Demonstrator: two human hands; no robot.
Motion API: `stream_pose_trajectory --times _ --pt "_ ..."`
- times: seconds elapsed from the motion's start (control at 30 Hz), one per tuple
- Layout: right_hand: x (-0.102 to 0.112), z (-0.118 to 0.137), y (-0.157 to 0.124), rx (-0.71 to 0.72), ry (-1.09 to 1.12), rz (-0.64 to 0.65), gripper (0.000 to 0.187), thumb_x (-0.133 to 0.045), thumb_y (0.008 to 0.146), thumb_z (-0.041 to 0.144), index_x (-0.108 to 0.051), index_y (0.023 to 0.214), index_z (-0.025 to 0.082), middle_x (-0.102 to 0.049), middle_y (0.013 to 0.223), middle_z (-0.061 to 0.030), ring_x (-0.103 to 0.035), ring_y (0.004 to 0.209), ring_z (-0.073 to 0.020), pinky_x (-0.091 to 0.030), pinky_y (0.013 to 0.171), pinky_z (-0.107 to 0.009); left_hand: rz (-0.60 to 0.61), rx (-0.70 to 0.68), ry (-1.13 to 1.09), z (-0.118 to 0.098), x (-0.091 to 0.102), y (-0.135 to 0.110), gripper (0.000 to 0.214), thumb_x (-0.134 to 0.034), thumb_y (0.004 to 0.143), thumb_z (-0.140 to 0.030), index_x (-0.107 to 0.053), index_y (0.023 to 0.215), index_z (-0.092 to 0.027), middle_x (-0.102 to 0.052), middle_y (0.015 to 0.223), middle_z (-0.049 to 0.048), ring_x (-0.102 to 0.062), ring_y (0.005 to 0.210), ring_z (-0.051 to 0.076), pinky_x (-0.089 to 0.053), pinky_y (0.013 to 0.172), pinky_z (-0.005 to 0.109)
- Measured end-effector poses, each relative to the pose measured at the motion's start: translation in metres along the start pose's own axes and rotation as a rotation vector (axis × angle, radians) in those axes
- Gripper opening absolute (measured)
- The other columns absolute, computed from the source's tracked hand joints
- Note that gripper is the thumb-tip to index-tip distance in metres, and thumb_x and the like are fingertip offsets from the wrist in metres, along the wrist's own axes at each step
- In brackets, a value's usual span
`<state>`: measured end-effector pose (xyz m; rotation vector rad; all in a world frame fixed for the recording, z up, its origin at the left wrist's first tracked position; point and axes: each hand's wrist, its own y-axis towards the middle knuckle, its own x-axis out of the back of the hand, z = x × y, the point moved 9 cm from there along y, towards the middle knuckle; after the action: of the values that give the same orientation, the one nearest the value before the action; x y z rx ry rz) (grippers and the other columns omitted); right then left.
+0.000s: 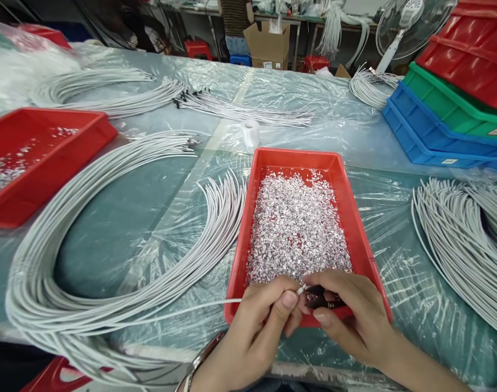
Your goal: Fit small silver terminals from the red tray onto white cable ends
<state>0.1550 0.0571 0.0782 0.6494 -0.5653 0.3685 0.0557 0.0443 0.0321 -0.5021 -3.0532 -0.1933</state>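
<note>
My left hand is closed around a white cable, pinching it close to its end between thumb and forefinger. From that hand the cable trails left toward a large coiled bundle of white cables. My right hand is closed on black pliers, whose tips are at the cable's end; the handles are mostly hidden by the palm. Both hands are over the near end of a red tray, which holds many small silvery foil scraps.
Another red tray with scraps stands at left. A white roll sits behind the middle tray. More cable bundles lie at the back and right. Stacked blue bins, green and red ones rise at right, near a fan.
</note>
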Motion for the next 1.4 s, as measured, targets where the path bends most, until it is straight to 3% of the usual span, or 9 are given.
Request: stream_pose_trajectory --times 0.23,0.37,0.87,1.13,1.4 --pt "0.004 -0.004 -0.004 -0.052 -0.004 -0.034 0.020 -0.043 0.095 0.034 -0.053 0.106 0.019 -0.066 0.081 -0.0016 -0.060 0.061 -0.0112 -0.049 0.057 -0.021 0.019 -0.017 -0.017 -0.001 -0.001 0.001 0.026 -0.032 0.099 -0.026 -0.040 0.075 -0.019 -0.039 0.057 -0.0062 -0.036 0.050 0.006 -0.029 0.049 0.019" --pt "0.001 -0.006 0.001 -0.071 0.037 0.009 0.017 -0.044 0.095 0.031 -0.053 0.102 0.019 -0.065 0.078 -0.0009 -0.059 0.060 -0.0104 -0.049 0.055 -0.020 0.021 -0.042 0.025 -0.003 -0.001 0.002 0.025 -0.033 0.098 -0.025 -0.041 0.076 -0.019 -0.038 0.058 -0.0060 -0.035 0.050 0.007 -0.029 0.049 0.019" --pt "0.002 -0.001 -0.003 -0.031 -0.061 0.053 0.019 -0.046 0.094 0.033 -0.052 0.104 0.017 -0.067 0.081 -0.0035 -0.063 0.066 -0.0136 -0.049 0.057 -0.025 -0.006 -0.124 0.285 -0.013 0.000 0.002 0.023 -0.039 0.095 -0.022 -0.052 0.077 -0.018 -0.050 0.058 -0.0025 -0.047 0.052 0.010 -0.036 0.051 0.022" --pt "0.004 0.003 -0.002 -0.012 -0.113 0.061 0.020 -0.046 0.095 0.033 -0.052 0.106 0.017 -0.067 0.082 -0.0035 -0.062 0.065 -0.0137 -0.050 0.057 -0.026 -0.024 -0.165 0.300 -0.016 0.002 0.001 0.016 -0.042 0.093 -0.019 -0.057 0.089 -0.019 -0.063 0.068 -0.0002 -0.056 0.059 0.011 -0.042 0.056 0.023" --pt "0.002 0.003 -0.001 -0.025 -0.098 0.101 0.019 -0.044 0.096 0.032 -0.050 0.110 0.019 -0.068 0.084 -0.0035 -0.064 0.068 -0.0154 -0.051 0.057 -0.027 -0.036 -0.173 0.327 -0.016 0.002 0.001 0.016 -0.043 0.093 -0.019 -0.058 0.086 -0.019 -0.064 0.068 0.0004 -0.059 0.060 0.012 -0.044 0.056 0.024"
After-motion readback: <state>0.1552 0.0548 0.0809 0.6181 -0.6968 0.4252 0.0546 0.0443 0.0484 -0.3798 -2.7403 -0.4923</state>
